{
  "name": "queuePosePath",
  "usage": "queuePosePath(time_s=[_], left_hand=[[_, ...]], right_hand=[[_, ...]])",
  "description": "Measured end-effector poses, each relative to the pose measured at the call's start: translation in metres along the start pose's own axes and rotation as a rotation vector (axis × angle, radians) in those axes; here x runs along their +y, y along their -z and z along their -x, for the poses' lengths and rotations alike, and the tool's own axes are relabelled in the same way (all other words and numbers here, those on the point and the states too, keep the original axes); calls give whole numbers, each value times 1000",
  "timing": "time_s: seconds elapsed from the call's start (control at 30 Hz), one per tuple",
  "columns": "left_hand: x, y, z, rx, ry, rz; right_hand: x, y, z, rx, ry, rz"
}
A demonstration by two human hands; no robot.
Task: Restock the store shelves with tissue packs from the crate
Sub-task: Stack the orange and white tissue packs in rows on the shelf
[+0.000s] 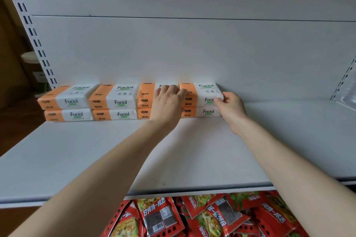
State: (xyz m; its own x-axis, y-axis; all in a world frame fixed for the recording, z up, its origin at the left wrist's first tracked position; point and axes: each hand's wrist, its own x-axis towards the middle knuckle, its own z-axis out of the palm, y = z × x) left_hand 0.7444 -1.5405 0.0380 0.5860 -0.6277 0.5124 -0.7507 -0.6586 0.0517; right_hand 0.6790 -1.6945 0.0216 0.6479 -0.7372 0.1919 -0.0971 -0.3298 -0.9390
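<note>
Orange-and-white "Facial" tissue packs stand in a row of two-high stacks against the back panel of the white shelf [96, 150]. The rightmost top pack [202, 93] lies on a lower pack [202, 112]. My left hand [168, 102] rests over the third stack [144, 100], fingers curled at the left end of the rightmost top pack. My right hand [231, 106] pinches that pack's right end between thumb and fingers. The crate is out of view.
A red wire basket [119, 215] full of red snack packets [221, 215] sits below the shelf's front edge. Slotted white uprights [30, 31] frame the shelf at left and right. Bare shelf surface extends right of the stacks and in front of them.
</note>
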Motion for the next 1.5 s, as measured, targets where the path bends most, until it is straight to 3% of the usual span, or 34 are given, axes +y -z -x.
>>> queuePosePath(time_s=[0.3,0.47,0.57,0.8,0.97,1.1,1.3,1.4,1.5], left_hand=[[4,1,4,34,22,68],[4,19,27,103,72,212],[-5,36,58,159,144,335],[-60,97,179,309,382,574],[-133,135,317,379,665,481],[-187,149,430,340,909,404],[-249,141,560,97,1225,332],[-265,122,606,-156,1363,346],[-271,91,633,-393,1387,353]], right_hand=[[-5,-1,8,62,-48,2],[-30,-9,45,190,85,-18],[-55,-30,84,176,194,-105],[-95,-109,215,-244,390,-278],[-98,-196,329,-669,448,-264],[-88,-271,414,-1013,490,-131],[-55,-365,506,-1469,520,298],[-36,-397,534,-1601,512,607],[-15,-420,551,-1657,487,828]])
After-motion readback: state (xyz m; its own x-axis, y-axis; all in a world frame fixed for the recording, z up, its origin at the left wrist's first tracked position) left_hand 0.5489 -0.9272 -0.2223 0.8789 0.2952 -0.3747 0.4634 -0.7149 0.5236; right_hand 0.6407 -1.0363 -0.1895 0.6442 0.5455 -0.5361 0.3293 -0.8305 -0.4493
